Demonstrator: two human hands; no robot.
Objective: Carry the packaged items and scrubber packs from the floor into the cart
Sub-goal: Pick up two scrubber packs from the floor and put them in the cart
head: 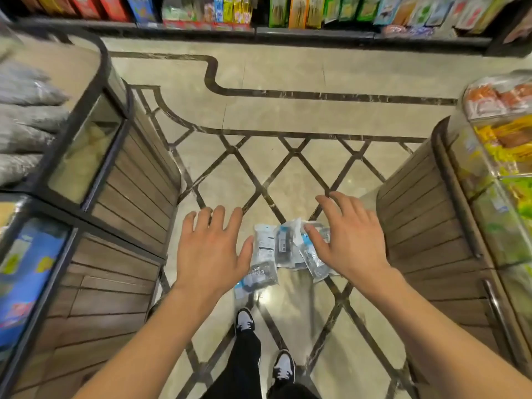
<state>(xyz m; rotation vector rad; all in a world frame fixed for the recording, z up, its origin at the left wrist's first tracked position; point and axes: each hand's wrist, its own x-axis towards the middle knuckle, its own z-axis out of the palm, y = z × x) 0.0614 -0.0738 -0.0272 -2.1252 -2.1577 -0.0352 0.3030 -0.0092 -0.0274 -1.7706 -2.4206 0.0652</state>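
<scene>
Your left hand (211, 251) and right hand (349, 240), fingers spread and holding nothing, hover over crinkly clear plastic packets (283, 249) on the glossy marble floor (288, 116).

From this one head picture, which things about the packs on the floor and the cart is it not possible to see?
- Cart: not in the head view at all; its place is unknown.
- Packs: the left hand and right hand cover parts of the pile, so the count is uncertain.
- Pack labels: too small and blurred to read.
- Contact: whether either hand touches a pack cannot be told from above.
- Left display counter: its goods are blurred.
</scene>
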